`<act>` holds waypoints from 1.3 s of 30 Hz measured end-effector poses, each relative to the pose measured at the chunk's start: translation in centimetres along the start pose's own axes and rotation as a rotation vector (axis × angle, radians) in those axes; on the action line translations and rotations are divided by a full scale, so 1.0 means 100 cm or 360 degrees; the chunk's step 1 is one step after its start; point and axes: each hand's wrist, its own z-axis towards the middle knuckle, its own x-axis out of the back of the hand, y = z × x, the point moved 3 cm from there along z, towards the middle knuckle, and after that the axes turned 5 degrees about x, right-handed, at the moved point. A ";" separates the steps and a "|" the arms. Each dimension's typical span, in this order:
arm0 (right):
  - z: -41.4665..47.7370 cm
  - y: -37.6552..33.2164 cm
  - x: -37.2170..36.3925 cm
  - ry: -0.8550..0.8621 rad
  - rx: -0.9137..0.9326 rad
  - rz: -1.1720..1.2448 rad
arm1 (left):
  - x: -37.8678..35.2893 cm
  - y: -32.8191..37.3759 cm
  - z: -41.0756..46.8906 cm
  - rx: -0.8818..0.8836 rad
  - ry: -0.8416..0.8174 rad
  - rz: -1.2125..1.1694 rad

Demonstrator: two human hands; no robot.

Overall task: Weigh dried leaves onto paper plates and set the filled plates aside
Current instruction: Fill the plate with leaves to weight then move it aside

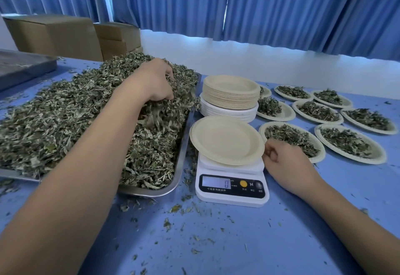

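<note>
A big heap of dried leaves (65,112) fills a metal tray (180,162) on the left. My left hand (153,79) is dug into the heap's right side and grips a handful of leaves, some falling below it. An empty beige paper plate (225,139) sits on the white digital scale (232,190), whose display reads 0. My right hand (283,160) rests on the table just right of the scale, fingers curled at the plate's rim; I cannot tell whether it touches the plate.
A stack of empty plates (230,95) stands behind the scale. Several filled plates (350,142) lie on the blue table to the right. Leaf crumbs (173,209) litter the table in front. Cardboard boxes (54,34) and blue curtains are at the back.
</note>
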 end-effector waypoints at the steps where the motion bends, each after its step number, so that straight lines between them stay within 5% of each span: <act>1: 0.000 0.000 0.000 0.0000 0.0001 -0.0001 | 0.001 0.000 -0.001 0.0001 0.0000 0.0034; 17: 0.000 0.003 0.000 -0.0016 0.0015 0.0049 | 0.018 0.005 -0.005 -0.0049 0.0378 -0.0119; 23: 0.001 0.004 -0.002 -0.0014 0.0011 0.0039 | 0.011 0.022 -0.014 -0.0149 0.0112 -0.0522; 28: 0.001 0.004 -0.001 -0.0019 0.0012 0.0043 | -0.023 0.056 -0.033 -0.0213 -0.0431 -0.0874; 33: 0.001 0.003 0.000 -0.0023 0.0017 0.0047 | -0.064 0.082 -0.048 -0.0370 -0.0670 -0.0584; 39: 0.001 0.002 0.000 -0.0020 0.0026 0.0046 | -0.048 0.066 -0.035 -0.0361 -0.0555 -0.0467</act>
